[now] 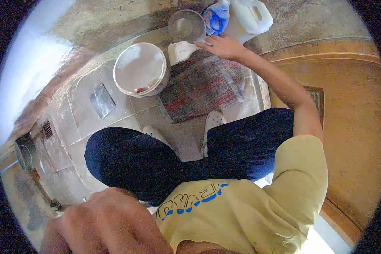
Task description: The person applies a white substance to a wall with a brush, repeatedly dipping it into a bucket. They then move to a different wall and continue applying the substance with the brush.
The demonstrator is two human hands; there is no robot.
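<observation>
My right hand (pixel 222 46) reaches forward with its fingers stretched out. Its fingertips are beside a white, block-like bundle (pixel 183 52) and just below a blue bottle (pixel 216 18). Left of the bottle stands a round, see-through tub (pixel 185 26); a white jug with a handle (pixel 253 17) is on its right. Under the reaching hand lies a red and grey woven mat (pixel 201 91). My left hand (pixel 108 224) is large and close to the camera at the lower left, knuckles up, its fingers hidden from view.
A white bucket (pixel 140 70) with a small red and white item (pixel 140 89) inside stands left of the mat. A flat, shiny rectangle (pixel 102 100) lies on the tiled floor. A floor grate (pixel 48 129) is farther left. A wooden door (pixel 347 127) borders the right side.
</observation>
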